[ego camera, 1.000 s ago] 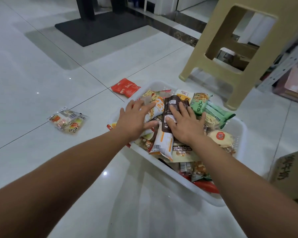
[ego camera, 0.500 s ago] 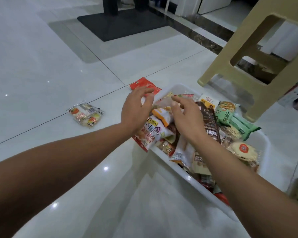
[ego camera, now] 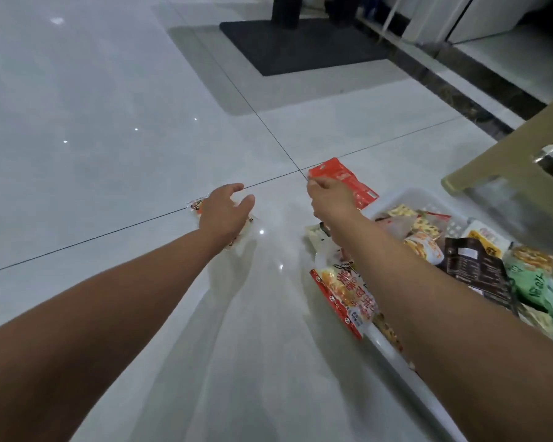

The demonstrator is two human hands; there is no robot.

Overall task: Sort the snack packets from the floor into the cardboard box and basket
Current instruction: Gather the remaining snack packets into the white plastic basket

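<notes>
A red snack packet [ego camera: 345,180] lies on the white tiled floor just beyond the white plastic basket [ego camera: 399,198]. My right hand [ego camera: 331,200] reaches over the basket's corner, and its curled fingers pinch the red packet's near left edge. Further left, a clear packet with orange and red snacks [ego camera: 196,205] lies on the floor. My left hand [ego camera: 225,213] is spread over this packet, fingers apart, and hides most of it. The basket is heaped with several packets, among them a dark brown one [ego camera: 473,266] and a green one [ego camera: 530,285]. The cardboard box is out of view.
A beige plastic stool [ego camera: 498,169] stands just behind the basket at the right. A black mat [ego camera: 304,49] with dark furniture legs lies at the far centre, and a dark floor strip [ego camera: 479,100] runs behind the stool. Glossy tiles fill the left.
Both hands have left the heap in the basket and reached out to the floor: the left to the clear packet, the right to the red packet. The view has swung left.
</notes>
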